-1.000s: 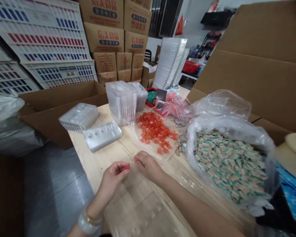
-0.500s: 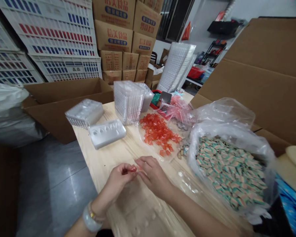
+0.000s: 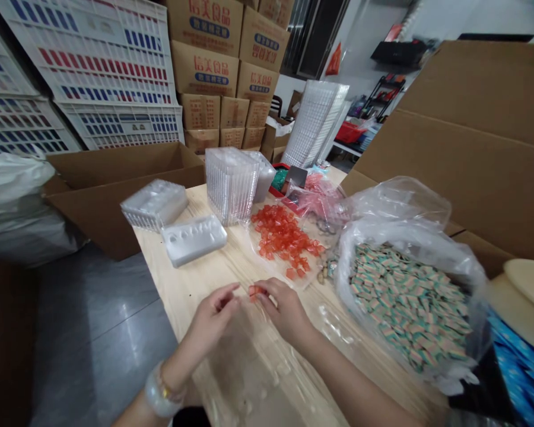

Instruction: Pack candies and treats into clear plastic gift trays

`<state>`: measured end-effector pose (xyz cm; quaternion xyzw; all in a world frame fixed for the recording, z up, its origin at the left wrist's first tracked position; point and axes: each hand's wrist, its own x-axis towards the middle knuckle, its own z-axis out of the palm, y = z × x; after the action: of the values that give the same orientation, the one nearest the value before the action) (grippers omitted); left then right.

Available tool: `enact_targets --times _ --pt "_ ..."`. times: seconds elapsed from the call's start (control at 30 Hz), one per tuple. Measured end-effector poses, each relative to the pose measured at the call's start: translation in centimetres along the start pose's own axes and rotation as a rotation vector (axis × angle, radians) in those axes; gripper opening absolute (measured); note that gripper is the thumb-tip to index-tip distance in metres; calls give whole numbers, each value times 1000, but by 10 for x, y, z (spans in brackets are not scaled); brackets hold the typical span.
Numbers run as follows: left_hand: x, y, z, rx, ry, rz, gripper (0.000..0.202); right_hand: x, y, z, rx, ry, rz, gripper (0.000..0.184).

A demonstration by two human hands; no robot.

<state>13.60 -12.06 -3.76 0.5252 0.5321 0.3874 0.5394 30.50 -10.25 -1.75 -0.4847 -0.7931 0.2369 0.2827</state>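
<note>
My right hand [image 3: 285, 311] pinches a red wrapped candy [image 3: 253, 290] at its fingertips, just above the wooden table [image 3: 196, 279]. Close to its left, my left hand [image 3: 213, 314] has its fingers curled and its thumb and forefinger drawn together; what it holds, if anything, is hidden. Both hands hover over a clear plastic tray [image 3: 258, 367] lying flat on the table. A pile of red candies [image 3: 285, 237] lies on clear film a little beyond my right hand.
A clear bag of green-striped candies [image 3: 404, 296] stands at the right. Stacks of clear trays [image 3: 231, 184], a white tray [image 3: 193, 239] and another stack [image 3: 153, 203] sit at the back. Cardboard boxes [image 3: 115, 172] and crates [image 3: 93, 71] surround the table.
The red candy has passed from my left hand's fingers to my right hand's fingertips. The right hand rose slightly off the table; the view shifted a little.
</note>
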Motion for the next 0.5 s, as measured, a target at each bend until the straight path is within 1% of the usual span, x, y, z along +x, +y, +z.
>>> enact_targets --times 0.07,0.1,0.17,0.23,0.33,0.4,0.43,0.5 --pt "-1 -12 -11 395 91 226 31 5 6 4 -113 -42 -2 14" --pt "-1 -18 -15 555 104 309 28 7 9 8 -170 -77 -14 13" --pt "0 -30 -17 760 87 389 24 10 13 17 -269 -162 -50 10" --pt "1 -38 -15 847 81 418 24 13 13 26 -347 -222 -90 9" --pt "1 -45 -13 888 82 446 24 13 10 34 -430 -248 -108 7" --pt "-2 -46 -16 887 82 460 24 9 9 31 -452 -237 -96 11" --pt "-3 -45 -18 878 95 473 25 6 11 27 -448 -217 -85 17" --pt "-3 -39 -20 845 154 511 28 -3 22 14 -425 -120 -26 31"
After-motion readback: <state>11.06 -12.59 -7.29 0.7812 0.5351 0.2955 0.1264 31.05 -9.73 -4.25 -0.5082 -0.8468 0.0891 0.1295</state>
